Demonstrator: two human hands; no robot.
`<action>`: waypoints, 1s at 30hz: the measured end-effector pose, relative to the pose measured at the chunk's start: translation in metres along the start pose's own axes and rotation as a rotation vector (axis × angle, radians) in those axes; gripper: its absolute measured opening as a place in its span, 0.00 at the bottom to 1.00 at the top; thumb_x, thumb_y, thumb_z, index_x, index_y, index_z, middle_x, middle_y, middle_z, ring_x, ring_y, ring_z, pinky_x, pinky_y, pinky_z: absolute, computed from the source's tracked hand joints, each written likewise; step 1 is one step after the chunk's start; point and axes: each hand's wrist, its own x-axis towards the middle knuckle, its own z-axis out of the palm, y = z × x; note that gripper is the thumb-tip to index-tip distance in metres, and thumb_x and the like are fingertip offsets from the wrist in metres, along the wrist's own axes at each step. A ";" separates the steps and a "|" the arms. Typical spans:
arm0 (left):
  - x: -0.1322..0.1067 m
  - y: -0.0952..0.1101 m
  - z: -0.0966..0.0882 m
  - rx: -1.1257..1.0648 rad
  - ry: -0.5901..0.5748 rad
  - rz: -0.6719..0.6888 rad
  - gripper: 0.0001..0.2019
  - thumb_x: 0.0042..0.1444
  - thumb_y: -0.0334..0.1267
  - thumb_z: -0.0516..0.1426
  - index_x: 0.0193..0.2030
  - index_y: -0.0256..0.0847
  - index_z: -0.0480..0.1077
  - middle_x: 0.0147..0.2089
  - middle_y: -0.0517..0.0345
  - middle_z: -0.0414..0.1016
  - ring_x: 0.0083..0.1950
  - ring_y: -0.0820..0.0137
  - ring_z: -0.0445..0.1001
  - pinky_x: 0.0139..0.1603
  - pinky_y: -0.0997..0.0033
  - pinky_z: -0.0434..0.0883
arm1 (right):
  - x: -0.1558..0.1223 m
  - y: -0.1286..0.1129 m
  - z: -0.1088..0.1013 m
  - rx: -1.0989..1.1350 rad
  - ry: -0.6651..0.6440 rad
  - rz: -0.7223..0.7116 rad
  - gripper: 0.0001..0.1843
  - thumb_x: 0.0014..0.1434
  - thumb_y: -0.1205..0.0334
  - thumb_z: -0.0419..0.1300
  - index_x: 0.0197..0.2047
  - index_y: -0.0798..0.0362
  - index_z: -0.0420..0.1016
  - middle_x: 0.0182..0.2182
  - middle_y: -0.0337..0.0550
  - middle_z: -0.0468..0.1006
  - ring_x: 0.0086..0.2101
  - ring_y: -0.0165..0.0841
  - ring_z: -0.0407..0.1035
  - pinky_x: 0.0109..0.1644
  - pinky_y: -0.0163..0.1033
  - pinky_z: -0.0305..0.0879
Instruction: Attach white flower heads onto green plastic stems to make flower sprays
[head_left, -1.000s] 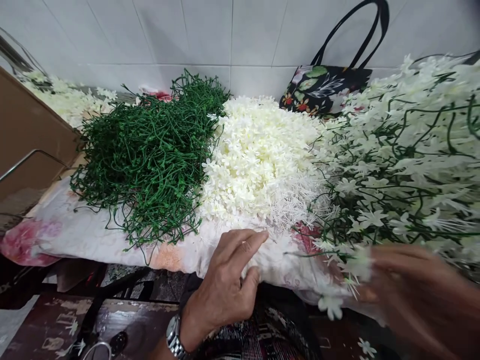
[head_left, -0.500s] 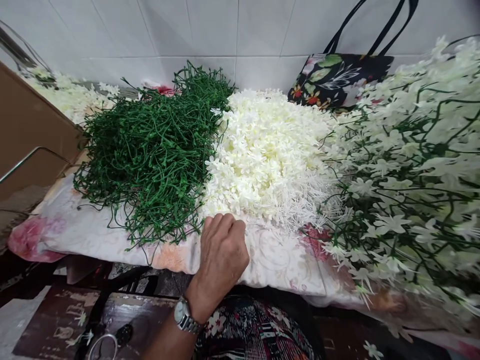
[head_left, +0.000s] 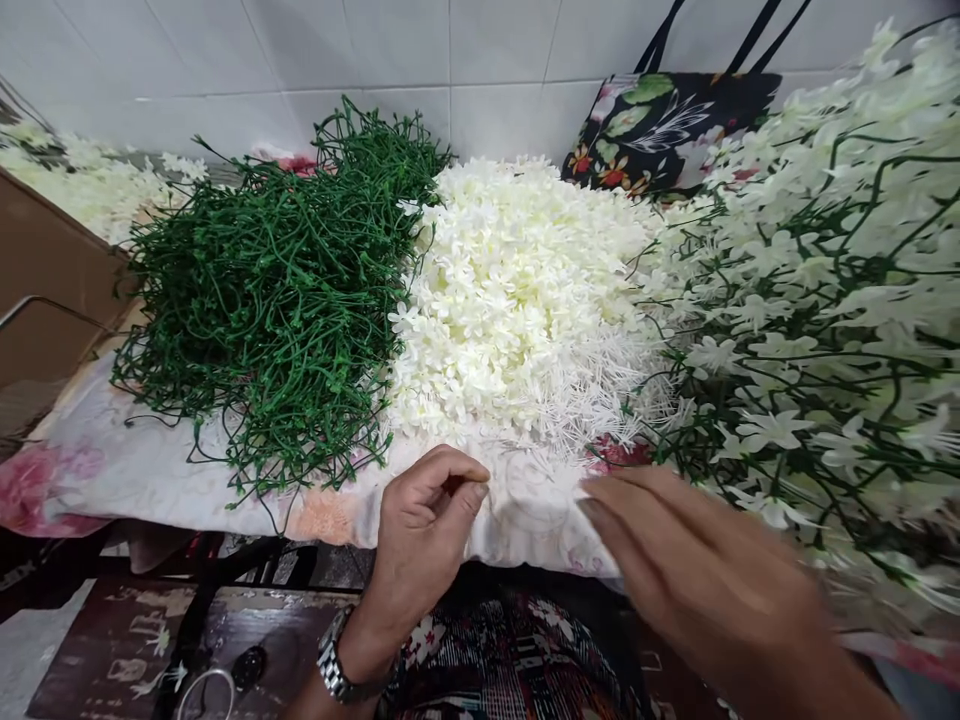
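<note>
Right hand (head_left: 694,560) has returned to view; the floral bag (head_left: 667,130) hides its contents.

a gap lies at the front edge of the cloth (head_left: 536,515), between left hand (head_left: 424,530) and right hand (head_left: 694,560)! blossoms (head_left: 502,300) bar the way back, green stems (head_left: 262,280) left, flowering sprays (head_left: 776,430) right!

stem pile (head_left: 270,290) left on cloth (head_left: 180,475) | blossom pile (head_left: 502,300) centre | flower sprays (head_left: 810,340) right | bag (head_left: 667,130) behind
</note>
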 end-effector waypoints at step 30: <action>-0.008 0.002 0.006 -0.712 0.014 -0.540 0.14 0.31 0.38 0.71 0.21 0.35 0.73 0.16 0.63 0.67 0.16 0.79 0.64 0.18 0.80 0.63 | 0.026 -0.037 0.046 0.715 0.141 0.207 0.07 0.58 0.73 0.56 0.35 0.52 0.71 0.28 0.39 0.75 0.30 0.28 0.70 0.32 0.32 0.68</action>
